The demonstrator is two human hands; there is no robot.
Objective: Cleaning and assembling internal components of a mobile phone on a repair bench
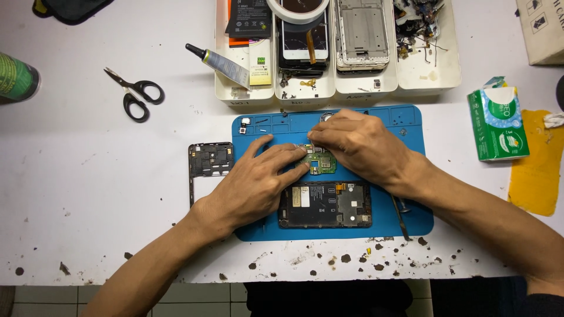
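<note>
Board [322, 164], judged light, stiff and fragile, is pinned on the mat [411, 218] above the phone [325, 204]. It is pressed by the left hand [252, 185], fingers flat, and pinched by the right hand [358, 144]; edges seem safest.

Part of the green circuit board [322, 162] is being hidden under the right hand [359, 142] and the left hand [258, 179]. At the far left, the green can [16, 77] is being cut off by the edge.

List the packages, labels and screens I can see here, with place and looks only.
Tissue pack: right of the blue mat, green with white, soft block.
Cardboard box: top right corner, beige.
Glue tube: on the left tray, grey with black cap.
Cracked phone screen: second tray, dark.
White label: on the opened phone.
</note>
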